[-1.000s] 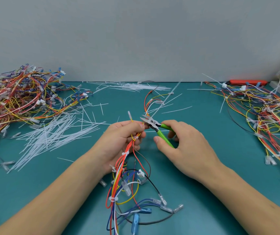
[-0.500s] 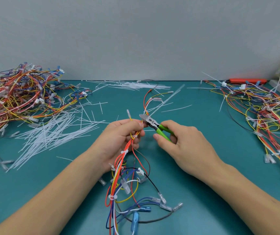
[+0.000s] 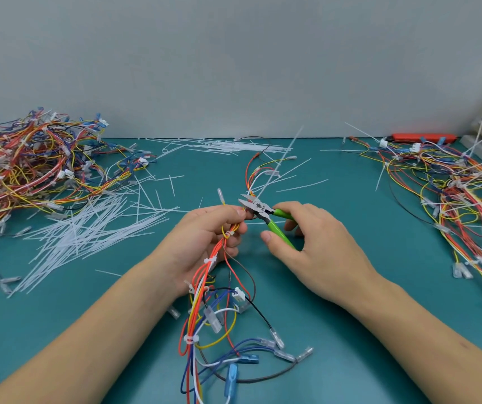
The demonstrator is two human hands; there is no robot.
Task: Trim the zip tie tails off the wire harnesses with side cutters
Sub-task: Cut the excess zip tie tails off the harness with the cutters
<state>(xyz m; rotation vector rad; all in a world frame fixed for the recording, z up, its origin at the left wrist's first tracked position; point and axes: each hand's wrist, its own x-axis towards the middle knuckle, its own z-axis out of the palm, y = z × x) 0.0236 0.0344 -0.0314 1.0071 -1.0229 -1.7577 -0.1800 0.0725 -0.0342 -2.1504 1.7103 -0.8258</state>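
On a teal table, the left hand grips a wire bundle while the right hand holds green cutters, blades seemingly slightly apart just beside the left fingertips, wire heaps and a grey wall beyond.

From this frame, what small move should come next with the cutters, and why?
Probably close the side cutters on the long white zip tie tail: their blades stand open at its base, the right hand holds the green handles, and the left hand grips the harness.
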